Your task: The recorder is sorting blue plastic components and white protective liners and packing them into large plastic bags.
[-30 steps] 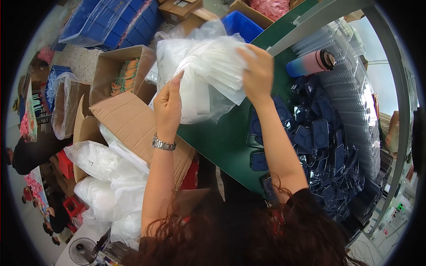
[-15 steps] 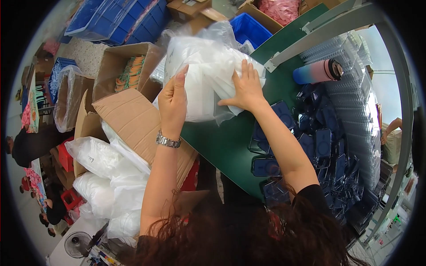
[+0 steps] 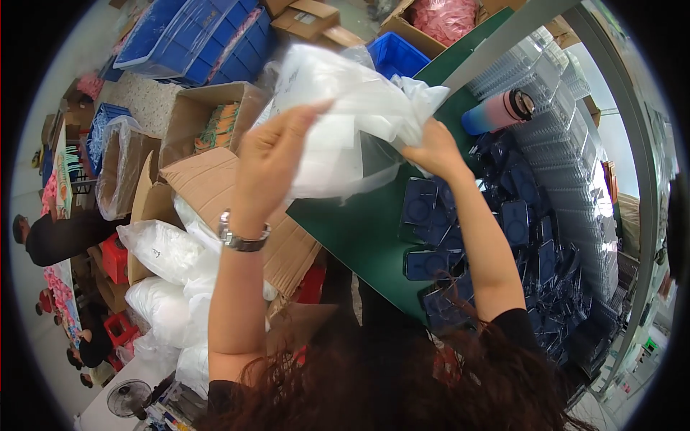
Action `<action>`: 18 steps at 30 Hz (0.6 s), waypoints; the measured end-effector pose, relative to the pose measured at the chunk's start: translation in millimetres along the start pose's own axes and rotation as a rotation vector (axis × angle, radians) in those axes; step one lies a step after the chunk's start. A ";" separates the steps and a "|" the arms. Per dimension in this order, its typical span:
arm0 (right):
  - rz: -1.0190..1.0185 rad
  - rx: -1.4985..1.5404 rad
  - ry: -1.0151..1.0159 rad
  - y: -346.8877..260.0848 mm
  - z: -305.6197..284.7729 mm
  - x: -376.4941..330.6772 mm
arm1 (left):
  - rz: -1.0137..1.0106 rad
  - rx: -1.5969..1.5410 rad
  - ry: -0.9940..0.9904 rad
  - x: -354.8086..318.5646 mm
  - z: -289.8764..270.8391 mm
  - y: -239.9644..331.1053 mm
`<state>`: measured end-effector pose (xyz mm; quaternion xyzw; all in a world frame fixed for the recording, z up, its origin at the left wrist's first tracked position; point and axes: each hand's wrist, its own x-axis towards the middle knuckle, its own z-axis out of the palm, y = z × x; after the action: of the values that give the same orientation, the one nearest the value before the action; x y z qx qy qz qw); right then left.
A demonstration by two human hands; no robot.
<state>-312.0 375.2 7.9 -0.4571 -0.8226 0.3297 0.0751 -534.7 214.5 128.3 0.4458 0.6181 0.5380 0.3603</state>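
The left forearm rises almost straight up from the lower part of the frame, left of the middle, with the left wrist above it. The left hand, in the upper half and left of centre, is blurred, its fingertips pointing to the upper right. The right forearm slants from the lower right up toward the left. The right hand, right of centre in the upper half, is closed, its fingers partly hidden. Dark hair hangs along the bottom.

There are two foreground hands, one wristwatch, one bottle
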 end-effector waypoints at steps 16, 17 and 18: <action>0.162 0.776 0.077 4.7 -139.1 -301.6 | -0.306 -0.192 -0.087 -51.7 -28.0 19.0; 0.127 0.766 0.060 -19.2 -133.1 -302.9 | -0.291 -0.196 -0.076 -58.2 -25.5 25.5; 0.023 0.567 0.035 -34.3 -117.5 -289.9 | -0.290 -0.199 -0.116 -65.7 -23.1 31.7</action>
<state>-120.6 186.0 171.1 -0.4329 -0.6907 0.5396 0.2104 -528.4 145.7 161.0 0.3445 0.5979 0.5121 0.5115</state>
